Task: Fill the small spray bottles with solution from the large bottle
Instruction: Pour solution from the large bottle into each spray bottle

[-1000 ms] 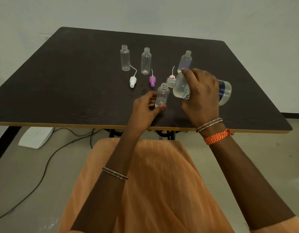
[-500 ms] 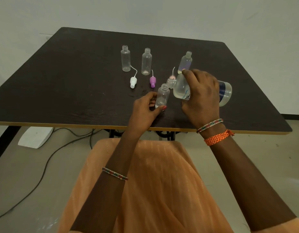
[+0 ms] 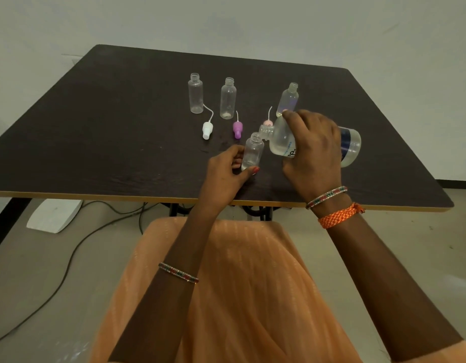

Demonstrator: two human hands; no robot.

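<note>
Two hands at work near the table's front edge, orange fabric on the lap below. Left hand grips the base of a small clear bottle, thumb in front, fingers curled behind; the bottle stands upright on the dark tabletop, uncapped. Right hand is wrapped over the large bottle, which is tipped nearly horizontal, neck pointing left, its open mouth right at the small bottle's mouth. Clear liquid pools along the large bottle's lower side. Can't tell if a stream is flowing.

Right wrist carries a beaded bangle and an orange woven band; another bangle sits on the left forearm.

Just beyond the hands, three loose spray caps with dip tubes lie on the table: white cap, purple cap, pink cap, the pink one partly hidden behind the large bottle's neck.

Farther back, three more uncapped small bottles stand upright: left bottle, middle bottle, right bottle, the last just behind the right hand's fingertips.

On the floor under the table's left side: cables and a white flat object.
</note>
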